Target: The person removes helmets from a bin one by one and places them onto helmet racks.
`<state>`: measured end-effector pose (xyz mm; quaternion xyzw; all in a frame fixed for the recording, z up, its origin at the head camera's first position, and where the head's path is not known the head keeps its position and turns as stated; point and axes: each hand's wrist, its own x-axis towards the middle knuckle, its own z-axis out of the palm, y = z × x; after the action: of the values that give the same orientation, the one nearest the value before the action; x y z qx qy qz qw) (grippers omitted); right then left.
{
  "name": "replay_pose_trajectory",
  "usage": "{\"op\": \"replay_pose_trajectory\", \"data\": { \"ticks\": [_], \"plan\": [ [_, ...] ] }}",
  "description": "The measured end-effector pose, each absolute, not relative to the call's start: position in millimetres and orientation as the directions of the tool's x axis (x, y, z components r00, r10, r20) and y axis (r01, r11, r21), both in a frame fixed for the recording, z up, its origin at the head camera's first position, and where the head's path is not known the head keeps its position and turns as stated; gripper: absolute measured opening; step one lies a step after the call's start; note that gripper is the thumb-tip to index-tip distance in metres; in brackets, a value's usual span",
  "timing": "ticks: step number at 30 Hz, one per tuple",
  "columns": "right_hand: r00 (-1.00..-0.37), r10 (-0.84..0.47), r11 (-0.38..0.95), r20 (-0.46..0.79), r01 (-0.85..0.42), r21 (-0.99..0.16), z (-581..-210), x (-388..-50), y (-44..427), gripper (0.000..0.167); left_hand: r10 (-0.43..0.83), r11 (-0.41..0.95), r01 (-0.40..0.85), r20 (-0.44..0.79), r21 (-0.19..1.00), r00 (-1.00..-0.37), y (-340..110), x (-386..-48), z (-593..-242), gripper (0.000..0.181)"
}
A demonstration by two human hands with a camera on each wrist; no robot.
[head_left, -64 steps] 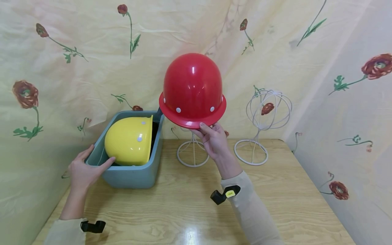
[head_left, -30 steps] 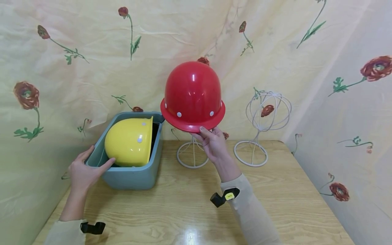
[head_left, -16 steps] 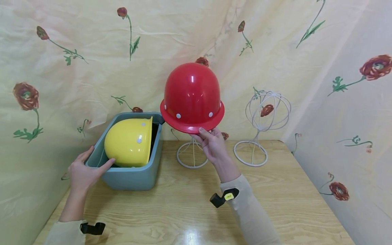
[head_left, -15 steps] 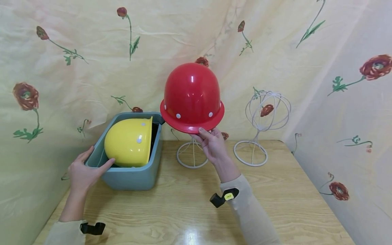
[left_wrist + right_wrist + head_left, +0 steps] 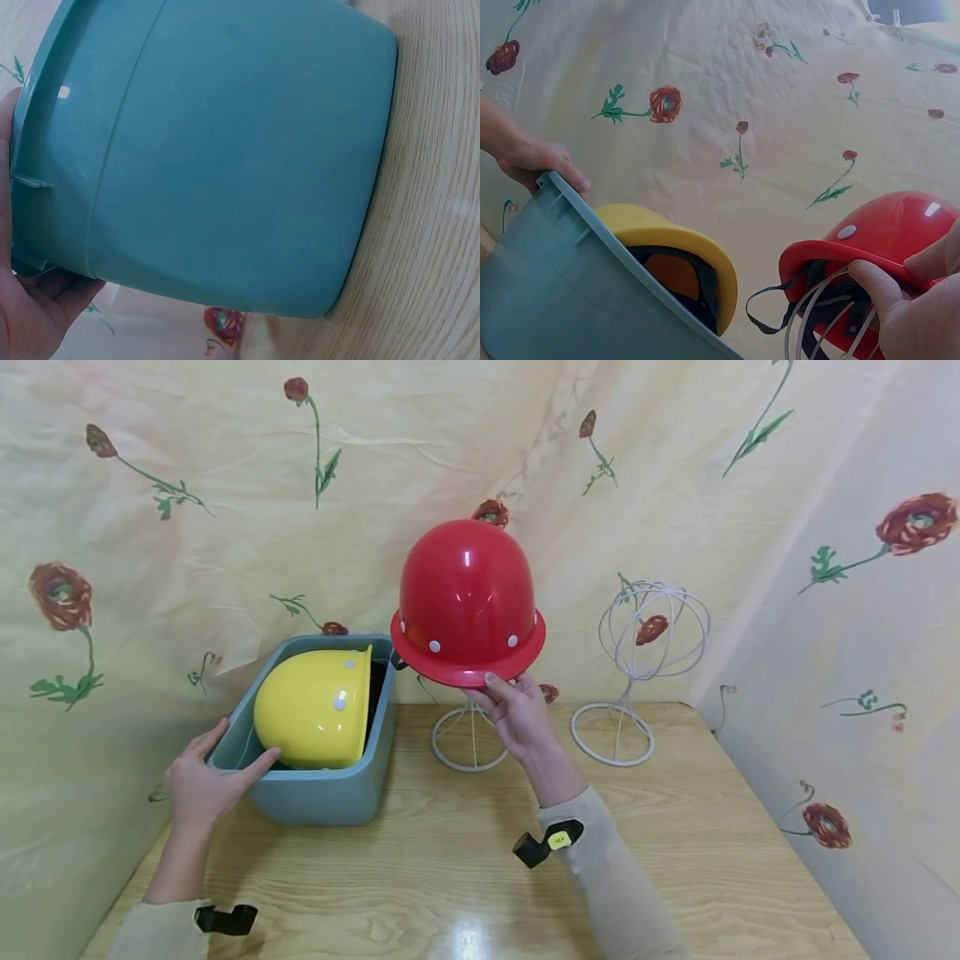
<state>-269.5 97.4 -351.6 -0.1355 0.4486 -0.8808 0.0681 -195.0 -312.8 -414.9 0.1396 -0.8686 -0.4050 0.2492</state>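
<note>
My right hand (image 5: 521, 718) pinches the front brim of a red hard hat (image 5: 468, 593), thumb on top and fingers beneath. The hat sits over the top of a white wire stand (image 5: 470, 767); in the right wrist view the stand's wires (image 5: 804, 322) run up inside the hat, and a dark chin strap (image 5: 757, 319) hangs out. At the left, my left hand (image 5: 202, 781) grips the near left corner of a blue-green bin (image 5: 322, 797). Inside the bin a yellow hard hat (image 5: 311, 706) lies on its side, its opening facing right.
A second white wire stand (image 5: 622, 664) with a bare globe-shaped top stands at the right of the wooden table (image 5: 480, 860). Flower-printed cloth (image 5: 225, 460) hangs behind the table and along its sides.
The red hard hat has come down over the wire stand with my right hand still pinching its brim, only slightly in the last half second. My left hand stays on the bin.
</note>
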Motion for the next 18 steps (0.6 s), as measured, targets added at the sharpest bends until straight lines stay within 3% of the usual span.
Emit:
{"op": "replay_pose_trajectory", "data": {
  "ticks": [18],
  "plan": [
    [-0.971, -0.206, -0.574, 0.122, 0.018, -0.818, -355.4, -269.6, 95.2, 0.048, -0.444, 0.639, -0.042, 0.323, 0.768, -0.836, -314.1, -195.5, -416.4, 0.095]
  ]
}}
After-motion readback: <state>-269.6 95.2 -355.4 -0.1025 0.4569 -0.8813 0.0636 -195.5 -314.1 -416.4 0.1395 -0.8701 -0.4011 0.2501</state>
